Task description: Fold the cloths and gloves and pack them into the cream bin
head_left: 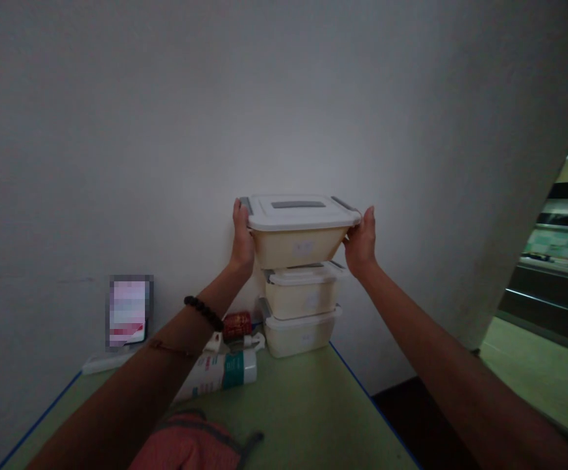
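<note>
Both my hands grip a cream storage box (301, 245) with a white lid and grey handle strips, one at each end. My left hand (243, 238) presses against its left end, fingers partly behind the rim. On the right end, my right hand (362, 245) holds it under the lid's edge, thumb up. Directly below are two similar lidded boxes, a middle box (301, 297) and a bottom box (303, 336), stacked on the table. Whether the held box touches the middle one's lid I cannot tell.
On the green table (303, 405) with blue edges lie a white and teal bottle (235, 369), a red can-like item (237, 324) and a pink cloth item (190, 444). A blurred phone-like screen (128, 312) stands at the left. A wall (166, 130) rises behind; a doorway opens right.
</note>
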`<state>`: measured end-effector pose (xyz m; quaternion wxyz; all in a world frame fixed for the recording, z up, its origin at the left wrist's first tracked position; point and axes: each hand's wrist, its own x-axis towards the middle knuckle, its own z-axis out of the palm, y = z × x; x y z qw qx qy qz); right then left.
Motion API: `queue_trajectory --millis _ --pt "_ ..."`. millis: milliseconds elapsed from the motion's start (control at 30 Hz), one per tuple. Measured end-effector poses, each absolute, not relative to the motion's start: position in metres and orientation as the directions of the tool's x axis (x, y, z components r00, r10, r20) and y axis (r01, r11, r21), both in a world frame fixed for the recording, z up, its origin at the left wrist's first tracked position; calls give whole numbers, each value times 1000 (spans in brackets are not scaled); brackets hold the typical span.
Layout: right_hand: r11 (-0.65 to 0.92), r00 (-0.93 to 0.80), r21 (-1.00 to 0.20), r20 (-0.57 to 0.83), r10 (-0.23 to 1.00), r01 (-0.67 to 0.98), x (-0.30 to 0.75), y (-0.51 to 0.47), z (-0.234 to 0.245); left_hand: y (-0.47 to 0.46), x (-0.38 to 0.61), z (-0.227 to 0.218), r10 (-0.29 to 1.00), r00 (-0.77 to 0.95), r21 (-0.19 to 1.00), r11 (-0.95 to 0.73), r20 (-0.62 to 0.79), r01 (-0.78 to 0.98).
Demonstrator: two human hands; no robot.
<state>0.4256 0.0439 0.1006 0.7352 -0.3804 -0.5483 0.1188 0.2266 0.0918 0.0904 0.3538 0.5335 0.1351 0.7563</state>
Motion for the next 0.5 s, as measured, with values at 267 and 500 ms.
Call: queue_trajectory --millis 267,500 --pt "745 262 -661 737 623 88 351 -10 60 10 141 49 751 -279 606 -652 599 -455" --pt "652 216 -752 624 751 -97 293 -44 8 -32 60 1 813 -248 778 -578 526 -245"
